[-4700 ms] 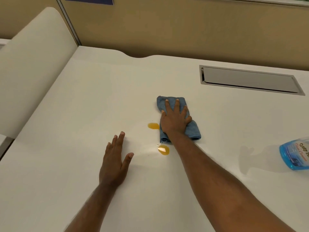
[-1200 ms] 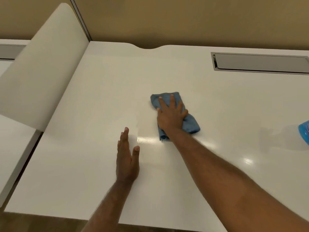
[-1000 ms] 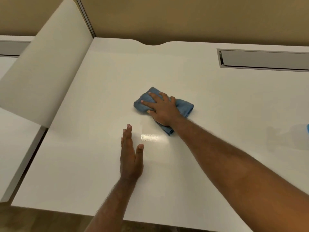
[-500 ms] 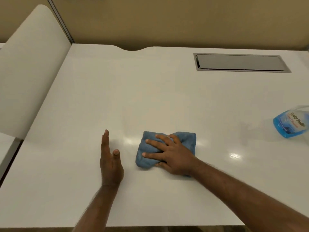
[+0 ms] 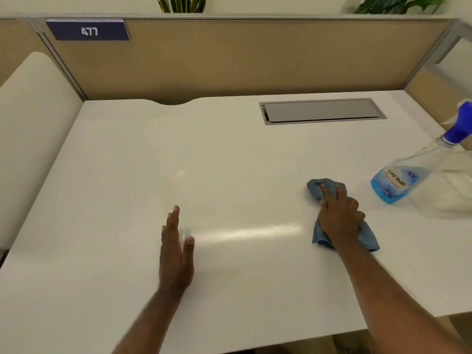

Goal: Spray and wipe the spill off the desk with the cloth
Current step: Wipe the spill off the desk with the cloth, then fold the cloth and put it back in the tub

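A crumpled blue cloth [image 5: 318, 187] lies on the white desk [image 5: 204, 154], right of centre. My right hand [image 5: 338, 218] presses down on it with the fingers curled over the fabric. My left hand [image 5: 176, 251] rests on the desk near the front middle, edge-on, fingers straight and together, holding nothing. A spray bottle [image 5: 398, 180] with blue liquid and a blue trigger head stands at the right, a short way from the cloth. No orange spill shows on the desk; a glossy streak runs between my hands.
A grey cable hatch [image 5: 321, 111] is set into the desk at the back right. Tan partition panels [image 5: 229, 57] enclose the back and right, with a sign reading 477. A white curved divider [image 5: 33, 129] stands on the left. Plants show above the partition.
The orange spots seen earliest are gone. My right hand has slid the cloth from the desk's middle to the right, close to the spray bottle. My left hand has stayed flat.
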`<state>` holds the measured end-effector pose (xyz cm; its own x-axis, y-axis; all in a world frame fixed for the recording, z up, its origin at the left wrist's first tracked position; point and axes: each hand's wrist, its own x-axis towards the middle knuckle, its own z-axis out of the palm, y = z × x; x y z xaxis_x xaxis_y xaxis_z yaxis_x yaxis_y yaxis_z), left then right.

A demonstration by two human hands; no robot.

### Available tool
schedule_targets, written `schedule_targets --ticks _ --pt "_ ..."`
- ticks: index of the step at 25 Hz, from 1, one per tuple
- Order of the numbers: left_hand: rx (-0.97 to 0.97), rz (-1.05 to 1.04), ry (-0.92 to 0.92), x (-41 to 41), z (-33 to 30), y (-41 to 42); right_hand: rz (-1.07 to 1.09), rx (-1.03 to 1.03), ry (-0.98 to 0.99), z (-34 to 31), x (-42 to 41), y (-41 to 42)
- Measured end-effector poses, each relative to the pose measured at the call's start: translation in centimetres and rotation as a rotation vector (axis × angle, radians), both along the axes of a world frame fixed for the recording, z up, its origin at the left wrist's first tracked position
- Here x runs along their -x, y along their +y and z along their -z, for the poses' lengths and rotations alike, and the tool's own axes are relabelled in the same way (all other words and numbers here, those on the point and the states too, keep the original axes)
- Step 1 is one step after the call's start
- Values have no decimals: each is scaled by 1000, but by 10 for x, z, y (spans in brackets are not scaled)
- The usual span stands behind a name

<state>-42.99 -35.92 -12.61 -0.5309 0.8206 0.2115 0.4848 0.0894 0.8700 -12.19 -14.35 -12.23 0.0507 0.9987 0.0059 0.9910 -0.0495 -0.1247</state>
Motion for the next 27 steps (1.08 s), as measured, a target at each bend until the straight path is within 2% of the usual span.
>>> schedule_targets --ticks 2,4,6,7,9,11,12,13,14,15,16,17,18,20,21,23,25,27 --pt "-16 64 -9 -12 -10 12 76 -75 127 -15 -7 7" --pt "-21 119 -27 -22 -20 24 140 -166 358 -32 -10 9" --pt "-9 169 -73 -35 -30 38 174 -223 807 -50 -14 3" --pt "7 198 -107 -43 -37 44 201 -176 1122 -60 -16 -4" --pt "58 272 -196 -64 -54 60 149 143 1788 -81 -23 -25" --pt "122 373 -262 -91 -70 79 186 377 1996 -94 -24 -51" --pt "172 440 -276 -106 -78 87 256 520 1986 -100 -29 -61" --pt "231 523 -310 -125 -86 96 293 506 1895 -101 -38 -66" --pt "288 616 -380 -143 -93 102 269 494 1903 -101 -44 -71" --pt "337 716 -481 -161 -99 107 258 494 1955 -96 -48 -71" --pt "373 800 -587 -179 -104 111 294 633 2104 -99 -57 -75" --pt "394 855 -663 -196 -107 114 344 708 2138 -103 -75 -75" --pt "400 872 -695 -214 -111 116 436 576 2014 -109 -102 -77" --pt "373 846 -694 -245 -116 119 335 557 2164 -120 -141 -78" --pt "353 832 -683 -260 -118 122 228 622 2218 -116 -152 -73" --pt "338 822 -683 -288 -121 127 197 511 2056 -109 -190 -67" --pt "334 836 -710 -315 -124 132 75 582 1933 -106 -236 -60" --pt "345 862 -718 -337 -126 138 50 627 1836 -109 -273 -57"
